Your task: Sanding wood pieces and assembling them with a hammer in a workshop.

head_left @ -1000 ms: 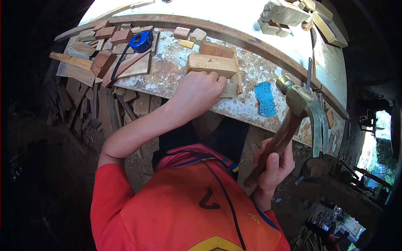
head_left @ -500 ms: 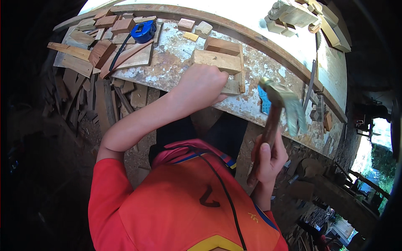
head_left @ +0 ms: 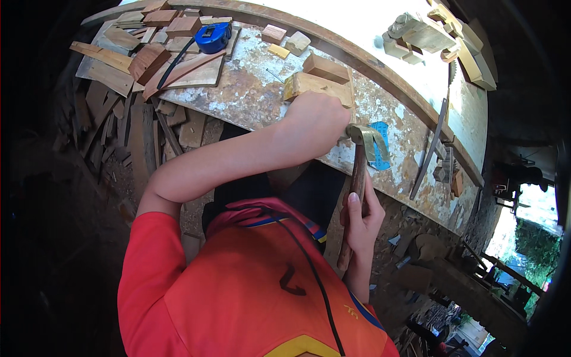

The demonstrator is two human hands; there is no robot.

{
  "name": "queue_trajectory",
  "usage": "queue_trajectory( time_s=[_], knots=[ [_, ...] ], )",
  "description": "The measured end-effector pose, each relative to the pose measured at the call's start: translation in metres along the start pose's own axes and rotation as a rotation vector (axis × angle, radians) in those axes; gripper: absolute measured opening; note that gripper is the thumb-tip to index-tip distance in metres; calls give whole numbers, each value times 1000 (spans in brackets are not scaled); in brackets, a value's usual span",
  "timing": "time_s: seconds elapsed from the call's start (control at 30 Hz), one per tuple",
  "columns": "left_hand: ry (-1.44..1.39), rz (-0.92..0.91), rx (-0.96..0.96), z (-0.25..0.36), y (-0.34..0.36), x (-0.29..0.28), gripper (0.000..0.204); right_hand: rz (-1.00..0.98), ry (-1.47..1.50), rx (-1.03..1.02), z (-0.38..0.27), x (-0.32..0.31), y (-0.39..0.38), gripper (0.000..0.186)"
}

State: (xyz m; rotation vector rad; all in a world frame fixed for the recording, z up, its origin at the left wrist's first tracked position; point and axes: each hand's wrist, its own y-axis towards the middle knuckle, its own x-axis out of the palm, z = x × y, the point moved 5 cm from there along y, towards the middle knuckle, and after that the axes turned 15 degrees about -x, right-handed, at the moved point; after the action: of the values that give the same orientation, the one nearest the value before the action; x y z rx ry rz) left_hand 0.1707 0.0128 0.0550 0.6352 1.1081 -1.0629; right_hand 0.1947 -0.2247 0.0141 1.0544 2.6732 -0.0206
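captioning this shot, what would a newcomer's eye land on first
Probably the bright red shirt, filling the lower middle. Then comes the claw hammer in the right hand's grip, just right of centre. The blue tape measure stands out among wood blocks at the upper left.

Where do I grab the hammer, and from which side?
Probably the long wooden handle, from the near side: it's slim and points back toward the red shirt, with the metal head at the far end. The right hand holds it.
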Motion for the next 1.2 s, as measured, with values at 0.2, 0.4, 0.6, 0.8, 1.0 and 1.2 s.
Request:
queue_trajectory(
  time_s=[0.2,0.4,0.6,0.8,1.0,1.2],
  knots=[
    [-203,89,7,-6,-12,-1,34,65,72,79,6,1,1,59],
    [-782,406,25,-1,-26,-8,40,130,123,82,15,-4,1,57],
    [-948,699,94,16,-8,24,33,91,196,118,20,4,-3,56],
    [-1311,465,-43,8,8,56,16,45,171,126,28,20,-6,53],
    [-1505,576,-56,-19,17,43,23,36,179,127,32,21,-2,55],
    [-1722,611,-115,-42,34,42,34,25,114,108,20,21,-1,57]
  ],
)
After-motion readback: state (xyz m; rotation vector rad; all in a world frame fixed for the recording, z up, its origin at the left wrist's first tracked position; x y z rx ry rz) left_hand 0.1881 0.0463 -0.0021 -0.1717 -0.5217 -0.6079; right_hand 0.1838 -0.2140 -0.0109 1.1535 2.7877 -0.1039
